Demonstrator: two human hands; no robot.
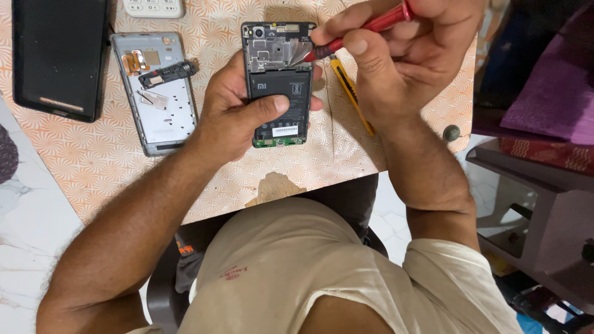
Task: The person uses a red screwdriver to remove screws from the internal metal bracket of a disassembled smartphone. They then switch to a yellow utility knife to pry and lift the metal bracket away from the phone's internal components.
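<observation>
An opened phone (276, 86), its back cover removed, is gripped in the left hand (238, 111) just above the near part of the patterned table (93, 167); the thumb is laid across the black battery and the fingers are wrapped round the far edge, so the hand is closed on the phone's body. The top end of the phone is worked on by the right hand (396, 62), which is closed round a red-handled screwdriver (365, 28), the tip being set against a thin metal shield that is lifted at one corner near the camera. The phone is judged light and stiff but fragile, with bare circuit parts and a battery that should not be bent or pierced; it is best held by its long side edges, as it is now, not by the exposed board. A yellow utility knife (351, 93) is seen lying on the table just beyond the phone, partly hidden under the right hand. To the left, a grey back cover (158, 93) is laid inside-up with small loose parts resting on it. Farther left a black case (59, 59) is placed, and at the far edge a white keypad device (153, 7) is only partly shown.
</observation>
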